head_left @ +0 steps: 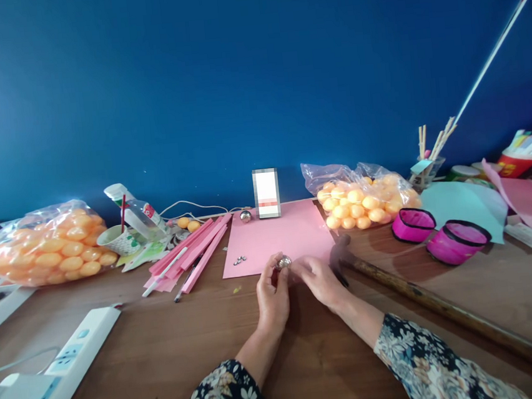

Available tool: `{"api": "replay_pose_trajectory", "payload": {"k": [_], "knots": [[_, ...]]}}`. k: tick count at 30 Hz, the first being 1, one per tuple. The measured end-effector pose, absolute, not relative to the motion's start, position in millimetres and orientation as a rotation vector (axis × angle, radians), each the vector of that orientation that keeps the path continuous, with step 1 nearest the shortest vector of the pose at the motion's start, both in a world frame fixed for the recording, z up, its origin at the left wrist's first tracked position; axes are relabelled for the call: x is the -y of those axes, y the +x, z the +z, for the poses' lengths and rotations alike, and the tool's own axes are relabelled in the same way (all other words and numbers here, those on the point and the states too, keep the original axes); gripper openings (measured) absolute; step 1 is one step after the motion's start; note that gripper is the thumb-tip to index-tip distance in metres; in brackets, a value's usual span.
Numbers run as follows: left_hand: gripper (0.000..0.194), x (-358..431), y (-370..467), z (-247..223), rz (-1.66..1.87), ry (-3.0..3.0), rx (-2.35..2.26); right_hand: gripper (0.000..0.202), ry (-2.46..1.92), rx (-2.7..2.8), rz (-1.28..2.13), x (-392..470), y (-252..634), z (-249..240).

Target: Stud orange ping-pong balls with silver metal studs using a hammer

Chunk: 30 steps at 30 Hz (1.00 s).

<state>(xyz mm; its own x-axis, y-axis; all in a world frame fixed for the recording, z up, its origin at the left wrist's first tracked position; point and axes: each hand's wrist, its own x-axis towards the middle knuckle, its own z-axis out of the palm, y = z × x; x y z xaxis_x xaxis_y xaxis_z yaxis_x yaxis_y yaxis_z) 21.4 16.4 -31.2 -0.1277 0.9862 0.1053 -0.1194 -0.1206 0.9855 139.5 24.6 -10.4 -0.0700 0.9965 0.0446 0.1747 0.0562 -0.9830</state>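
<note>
My left hand (274, 293) is closed around a small shiny round metal piece (284, 262), gripped between thumb and fingers at the near edge of a pink sheet (283, 235). My right hand (318, 279) sits just right of it, with thumb and fingers pinched together close to the metal piece. Whatever those fingertips may hold is too small to tell. Several tiny silvery bits (240, 261) lie on the sheet left of my hands. Toward its far left corner rests a silver ball (246, 216).
A hammer (396, 284) lies right of my right hand, beside magenta bands (458, 242). Bags of orange balls stand at left (54, 248) and right (353, 203). Pink strips (191, 254), a tilted bottle (138, 212) and a power strip (69, 356) are on the left.
</note>
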Motion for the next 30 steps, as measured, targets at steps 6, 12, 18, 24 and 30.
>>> {"api": "replay_pose_trajectory", "payload": {"k": [6,12,18,24,30], "knots": [[0.032,-15,22,-29,1.446,1.212,-1.198,0.025,-1.329,1.438,1.061,-24,140,-7],[0.031,-15,22,-29,1.44,1.268,-1.223,0.024,-1.37,1.438,1.012,-25,139,-8],[0.036,-15,22,-26,1.397,1.159,-1.138,0.024,-1.255,1.323,1.036,-25,137,-13],[0.038,-14,23,-22,1.395,1.004,-0.994,0.023,-1.057,1.214,1.231,-22,139,-18],[0.034,-13,23,-16,1.4,0.976,-1.005,0.017,-1.112,1.345,1.085,-17,138,-18]]}}
